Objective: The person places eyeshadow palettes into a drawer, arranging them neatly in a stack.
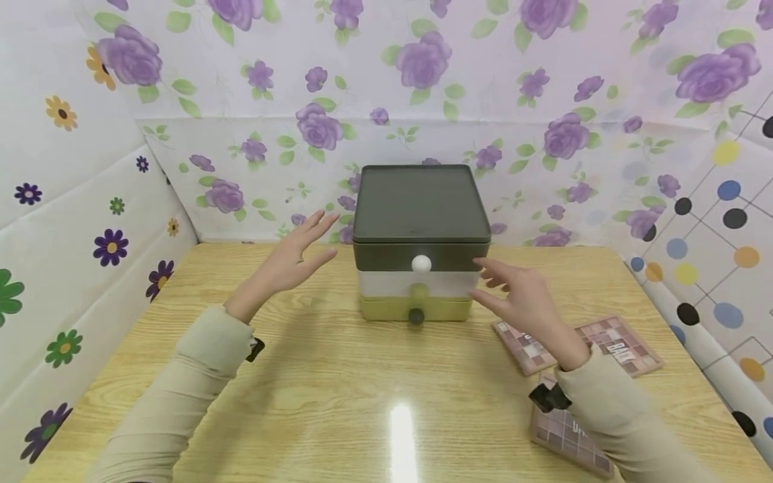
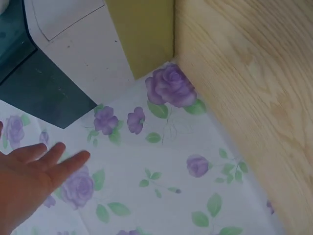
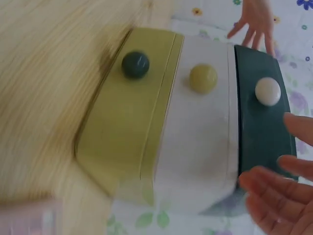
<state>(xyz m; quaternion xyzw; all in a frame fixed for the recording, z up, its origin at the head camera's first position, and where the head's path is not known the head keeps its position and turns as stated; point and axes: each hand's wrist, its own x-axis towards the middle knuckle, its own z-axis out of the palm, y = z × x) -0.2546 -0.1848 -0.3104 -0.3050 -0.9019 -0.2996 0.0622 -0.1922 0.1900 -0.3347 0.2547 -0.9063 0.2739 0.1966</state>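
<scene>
A small three-drawer storage box [image 1: 421, 201] stands against the back wall. Its top drawer is dark green with a white knob [image 1: 421, 264], the middle one white with a yellow-green knob [image 3: 203, 78], the bottom one yellow-green with a dark knob [image 1: 416, 316]. My left hand [image 1: 296, 255] is raised to the left of the box, fingers spread and holding nothing. On the other side my right hand [image 1: 522, 295] hovers by the front right corner, fingers loosely bent with nothing between them. All three drawers look closed.
Several pinkish checked palettes lie on the wooden table [image 1: 338, 402] at the right: one [image 1: 622, 345] near the right edge, one [image 1: 525, 345] under my right hand, another [image 1: 568, 429] by the forearm. Flowered cloth walls [image 1: 260, 154] enclose the table.
</scene>
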